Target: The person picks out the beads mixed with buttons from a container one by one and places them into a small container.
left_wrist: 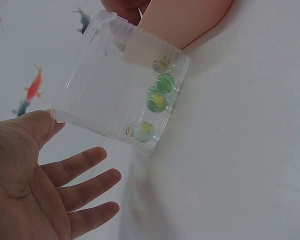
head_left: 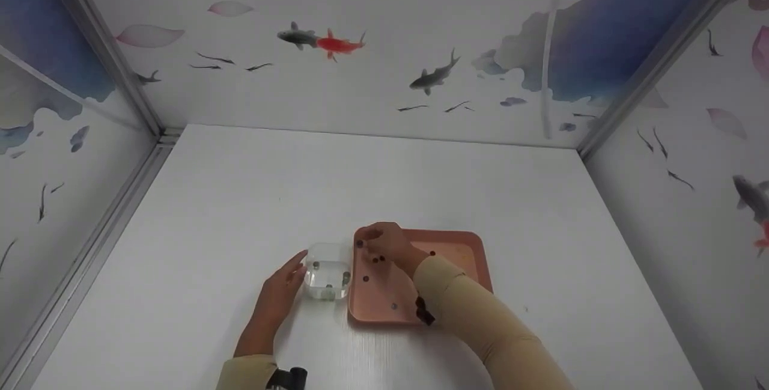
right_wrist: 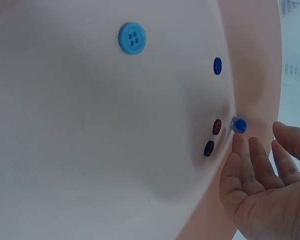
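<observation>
No writing or brand shows on anything near my hands; my left hand (left_wrist: 35, 195) lies open with relaxed fingers, thumb tip touching the corner of the clear square plastic box (left_wrist: 117, 80), which stands just left of the pink rounded plastic tray (head_left: 456, 252) and holds four green-and-yellow glass marbles (left_wrist: 157, 100) along one wall. My right hand (right_wrist: 267, 195) hovers over the tray's far left corner with fingers loosely spread, holding nothing, fingertips close to one blue glass marble (right_wrist: 239, 125); beside it I count four buttons: one light blue four-hole button (right_wrist: 132, 38), one small dark blue button (right_wrist: 217, 65), one dark red button (right_wrist: 217, 126) and one black button (right_wrist: 209, 148).
</observation>
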`<control>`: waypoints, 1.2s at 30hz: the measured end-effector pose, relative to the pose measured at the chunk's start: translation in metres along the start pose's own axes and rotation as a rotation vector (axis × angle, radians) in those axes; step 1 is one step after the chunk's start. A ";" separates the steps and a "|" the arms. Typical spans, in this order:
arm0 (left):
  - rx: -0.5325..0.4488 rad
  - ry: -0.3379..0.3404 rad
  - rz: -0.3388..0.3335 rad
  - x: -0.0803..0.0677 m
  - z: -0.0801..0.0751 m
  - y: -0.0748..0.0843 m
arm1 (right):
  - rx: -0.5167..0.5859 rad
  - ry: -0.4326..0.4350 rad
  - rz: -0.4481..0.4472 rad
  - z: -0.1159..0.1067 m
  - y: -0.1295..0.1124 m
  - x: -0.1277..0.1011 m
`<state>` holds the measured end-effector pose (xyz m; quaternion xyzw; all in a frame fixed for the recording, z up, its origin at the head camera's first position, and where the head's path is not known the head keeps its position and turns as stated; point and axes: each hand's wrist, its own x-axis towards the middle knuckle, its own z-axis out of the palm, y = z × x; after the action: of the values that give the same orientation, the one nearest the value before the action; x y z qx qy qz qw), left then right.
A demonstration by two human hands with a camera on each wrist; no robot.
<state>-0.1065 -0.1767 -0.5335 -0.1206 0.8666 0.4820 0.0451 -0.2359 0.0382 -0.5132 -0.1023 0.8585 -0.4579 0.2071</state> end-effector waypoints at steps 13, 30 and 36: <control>-0.022 -0.006 -0.012 0.002 0.000 -0.001 | 0.029 -0.026 0.015 0.001 0.005 0.002; -0.018 -0.007 -0.006 0.001 -0.001 -0.001 | -0.071 -0.026 -0.024 0.008 0.005 0.007; -0.021 -0.009 -0.019 0.001 0.000 0.000 | -0.089 -0.023 -0.035 0.009 0.005 0.008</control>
<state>-0.1076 -0.1772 -0.5337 -0.1272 0.8602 0.4911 0.0523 -0.2392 0.0312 -0.5236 -0.1317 0.8736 -0.4217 0.2041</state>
